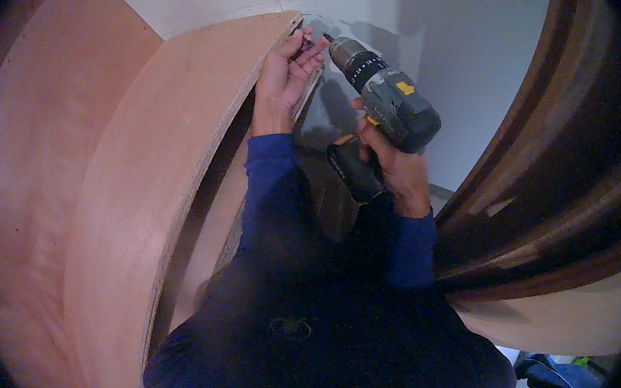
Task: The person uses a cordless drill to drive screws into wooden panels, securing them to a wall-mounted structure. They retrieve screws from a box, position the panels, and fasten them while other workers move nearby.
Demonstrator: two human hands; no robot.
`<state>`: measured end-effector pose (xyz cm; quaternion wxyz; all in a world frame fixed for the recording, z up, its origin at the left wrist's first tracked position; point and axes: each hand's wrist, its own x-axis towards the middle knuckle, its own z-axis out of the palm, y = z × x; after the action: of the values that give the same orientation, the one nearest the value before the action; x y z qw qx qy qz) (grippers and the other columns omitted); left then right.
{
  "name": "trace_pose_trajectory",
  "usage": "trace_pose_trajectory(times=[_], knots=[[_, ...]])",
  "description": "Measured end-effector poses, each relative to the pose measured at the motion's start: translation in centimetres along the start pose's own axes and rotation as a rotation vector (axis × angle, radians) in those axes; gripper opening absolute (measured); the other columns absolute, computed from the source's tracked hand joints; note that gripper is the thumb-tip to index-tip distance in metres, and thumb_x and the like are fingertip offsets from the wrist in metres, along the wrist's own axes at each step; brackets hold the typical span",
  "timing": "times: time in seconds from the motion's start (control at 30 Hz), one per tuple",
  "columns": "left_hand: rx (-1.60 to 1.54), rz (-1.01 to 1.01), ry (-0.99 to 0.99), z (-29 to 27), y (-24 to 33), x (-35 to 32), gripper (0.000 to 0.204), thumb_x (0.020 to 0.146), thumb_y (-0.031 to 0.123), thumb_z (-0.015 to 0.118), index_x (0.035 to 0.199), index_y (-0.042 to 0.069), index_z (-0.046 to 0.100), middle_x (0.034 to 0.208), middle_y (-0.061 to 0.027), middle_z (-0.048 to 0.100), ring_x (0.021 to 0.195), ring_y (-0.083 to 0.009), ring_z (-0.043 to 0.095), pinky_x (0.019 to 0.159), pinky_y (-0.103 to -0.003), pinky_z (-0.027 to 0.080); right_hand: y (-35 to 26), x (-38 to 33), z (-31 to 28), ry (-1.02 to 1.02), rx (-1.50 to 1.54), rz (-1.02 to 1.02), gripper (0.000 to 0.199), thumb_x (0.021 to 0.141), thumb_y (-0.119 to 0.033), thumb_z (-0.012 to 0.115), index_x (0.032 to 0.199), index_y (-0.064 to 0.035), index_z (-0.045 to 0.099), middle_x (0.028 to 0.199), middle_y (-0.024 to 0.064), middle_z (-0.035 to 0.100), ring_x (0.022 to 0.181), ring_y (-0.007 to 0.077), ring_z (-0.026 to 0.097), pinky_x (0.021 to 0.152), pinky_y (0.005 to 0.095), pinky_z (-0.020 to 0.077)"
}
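A cordless drill, grey and black with yellow accents, is being aimed at the top corner of an upright plywood panel, its chuck pointing at the spot where the panel's edge is meeting a white wall. The right hand is wrapping its fingers fully around the drill's grip, just above the dark battery base. The left hand is resting against the panel's thin top edge, its fingers curled and pinching a small dark fastener right in front of the drill's tip; what kind of fastener it is cannot be told. Both forearms are rising in blue sleeves from the lower edge. A second plywood sheet is standing further left, and a dark wooden frame is curving down the right side, with blue fabric lying near the lower right corner.
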<state>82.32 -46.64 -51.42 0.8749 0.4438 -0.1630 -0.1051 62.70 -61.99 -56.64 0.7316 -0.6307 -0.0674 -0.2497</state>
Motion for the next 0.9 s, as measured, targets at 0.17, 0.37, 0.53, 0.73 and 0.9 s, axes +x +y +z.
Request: trace_pose_trajectory(times=[0.17, 0.37, 0.53, 0.73, 0.9], knots=[[-0.171, 0.018, -0.060, 0.2, -0.6, 0.0, 0.022, 0.103, 0.017, 0.063, 0.117, 0.000, 0.065, 0.103, -0.0091, 0.070, 0.103, -0.0283, 0.071, 0.083, -0.038, 0.060, -1.0, -0.1, 0.1, -0.010, 0.092, 0.094, 0.033, 0.088, -0.004, 0.066, 0.121, -0.0002, 0.068, 0.089, 0.0026, 0.066, 0.063, 0.0099, 0.055, 0.056, 0.0264, 0.0441], [-0.131, 0.005, -0.084, 0.5, -0.9, 0.0, 0.018, 0.104, 0.018, 0.063, 0.113, 0.002, 0.065, 0.102, -0.0096, 0.071, 0.100, -0.0260, 0.072, 0.085, -0.037, 0.060, -1.2, 0.0, 0.2, -0.018, 0.128, 0.127, 0.033, 0.088, -0.003, 0.066, 0.120, 0.0012, 0.067, 0.088, 0.0032, 0.064, 0.062, 0.0101, 0.054, 0.056, 0.0259, 0.0437], [-0.151, 0.039, -0.071, 1.7, -1.9, 0.5, 0.019, 0.104, 0.021, 0.064, 0.111, 0.004, 0.065, 0.098, -0.0085, 0.071, 0.094, -0.0241, 0.073, 0.084, -0.036, 0.060, -1.1, 0.3, 0.1, 0.035, 0.086, 0.124, 0.034, 0.087, -0.002, 0.064, 0.121, 0.0020, 0.065, 0.084, 0.0014, 0.060, 0.062, 0.0098, 0.054, 0.056, 0.0258, 0.0432], [-0.134, 0.064, -0.073, 1.5, -2.2, -0.4, 0.020, 0.103, 0.025, 0.065, 0.108, 0.005, 0.066, 0.096, -0.0067, 0.071, 0.091, -0.0226, 0.073, 0.081, -0.034, 0.059, -0.5, -0.7, 0.2, -0.037, 0.028, 0.070, 0.034, 0.089, -0.001, 0.063, 0.124, -0.0016, 0.065, 0.104, 0.0057, 0.070, 0.067, 0.0089, 0.056, 0.058, 0.0266, 0.0465], [-0.192, 0.077, -0.154, 3.1, -3.4, 1.5, 0.022, 0.103, 0.027, 0.066, 0.107, 0.006, 0.065, 0.094, -0.0060, 0.069, 0.092, -0.0233, 0.073, 0.080, -0.035, 0.058, 0.4, 1.2, -1.4, 0.037, -0.127, 0.047, 0.035, 0.090, -0.001, 0.064, 0.125, -0.0028, 0.065, 0.115, 0.0063, 0.072, 0.070, 0.0084, 0.058, 0.060, 0.0262, 0.0480]])
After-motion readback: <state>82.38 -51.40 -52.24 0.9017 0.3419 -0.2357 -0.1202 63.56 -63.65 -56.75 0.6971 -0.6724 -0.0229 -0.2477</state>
